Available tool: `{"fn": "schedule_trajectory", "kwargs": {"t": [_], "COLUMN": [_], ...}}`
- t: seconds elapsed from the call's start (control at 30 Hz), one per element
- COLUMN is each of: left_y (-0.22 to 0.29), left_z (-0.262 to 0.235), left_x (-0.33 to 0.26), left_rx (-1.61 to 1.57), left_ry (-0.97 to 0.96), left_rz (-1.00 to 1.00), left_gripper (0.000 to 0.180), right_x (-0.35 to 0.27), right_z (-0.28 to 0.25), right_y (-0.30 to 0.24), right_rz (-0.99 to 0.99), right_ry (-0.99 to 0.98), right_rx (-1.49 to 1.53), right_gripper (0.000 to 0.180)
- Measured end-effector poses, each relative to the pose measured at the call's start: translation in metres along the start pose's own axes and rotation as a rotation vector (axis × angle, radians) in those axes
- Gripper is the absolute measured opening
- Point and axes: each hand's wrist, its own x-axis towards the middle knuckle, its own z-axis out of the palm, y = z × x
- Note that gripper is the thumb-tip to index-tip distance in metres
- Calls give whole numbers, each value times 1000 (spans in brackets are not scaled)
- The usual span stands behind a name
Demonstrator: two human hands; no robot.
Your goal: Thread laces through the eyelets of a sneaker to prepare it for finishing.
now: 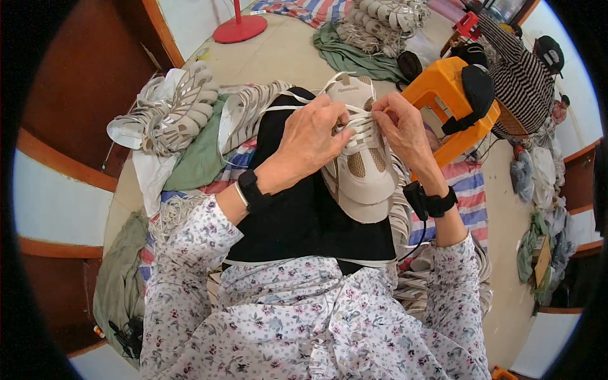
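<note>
Two hands on a shoe's laces

The left hand point(315, 140) and right hand point(400, 125) pinch the white laces point(361, 125) of a tan shoe point(362, 158), fingers curled tight. The shoe rests on the black lap point(304, 215). An orange stool point(443, 95) stands just beside.

Single wide fisheye view, worn on the head, aimed steeply down over a floral-sleeved chest onto the lap. Close to the left hand point(313, 136) and right hand point(405, 130) at a beige laced sneaker point(362, 166). Straight edges bent near the dark round rim; pale floor point(285, 54) beyond.
</note>
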Motion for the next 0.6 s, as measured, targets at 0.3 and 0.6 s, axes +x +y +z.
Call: {"fn": "schedule_trajectory", "kwargs": {"t": [0.3,0.6], "left_y": [-5,-29], "left_z": [4,-47], "left_x": [10,30], "left_rx": [-198,-480], "left_ry": [36,-602], "left_rz": [-42,-227], "left_gripper": [9,18], "right_x": [4,23], "right_z": [-2,-67], "right_y": [-8,72], "right_rz": [36,539], "right_ry": [39,99], "right_rx": [96,1306], "right_gripper": [7,11]}}
